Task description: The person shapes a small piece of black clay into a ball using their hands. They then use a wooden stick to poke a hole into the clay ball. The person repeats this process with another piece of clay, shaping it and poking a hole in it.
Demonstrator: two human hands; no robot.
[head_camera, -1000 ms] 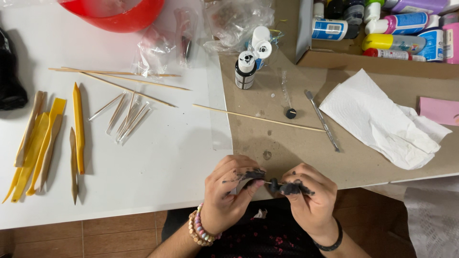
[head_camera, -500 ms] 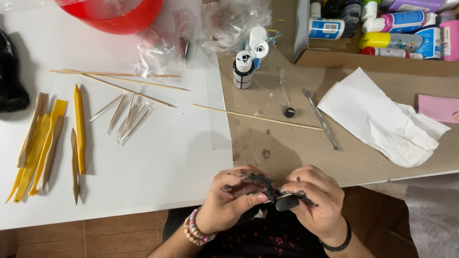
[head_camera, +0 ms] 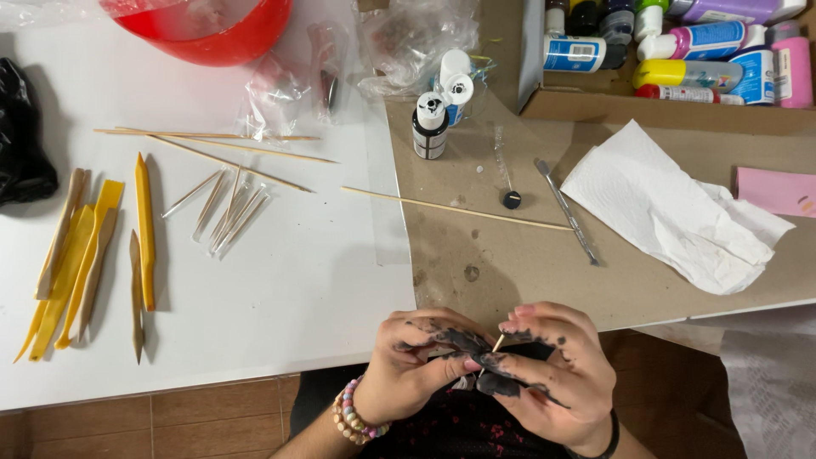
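Your two hands meet at the near edge of the table, just over your lap. Your left hand (head_camera: 416, 361) is curled tight, thumb and fingers pinched on a small dark piece (head_camera: 466, 342) smeared with black paint. Your right hand (head_camera: 552, 370) is also closed in, its fingers stained black, gripping another dark lump (head_camera: 498, 384) low between thumb and fingers. A thin wooden stick (head_camera: 495, 347) pokes up between the two hands; I cannot tell which hand holds it. A beaded bracelet (head_camera: 353, 414) sits on your left wrist and a black band (head_camera: 605, 439) on your right.

Just beyond your hands lies a sheet of brown cardboard (head_camera: 527, 255), spotted with dark marks. On it, a long wooden skewer (head_camera: 455, 208) lies across, with a metal tool (head_camera: 567, 211) to its right and a small black cap (head_camera: 511, 200) between them. A crumpled white paper towel (head_camera: 671, 212) lies on the right. Small paint bottles with white tops (head_camera: 432, 123) stand at the cardboard's far left corner, and a box of coloured paint bottles (head_camera: 680, 59) sits far right.

On the white table (head_camera: 280, 314) to the left lie yellow and wooden modelling tools (head_camera: 93, 246), a cluster of clear sticks (head_camera: 228, 212) and more skewers (head_camera: 212, 140). A red bowl (head_camera: 208, 30) stands at the far edge.
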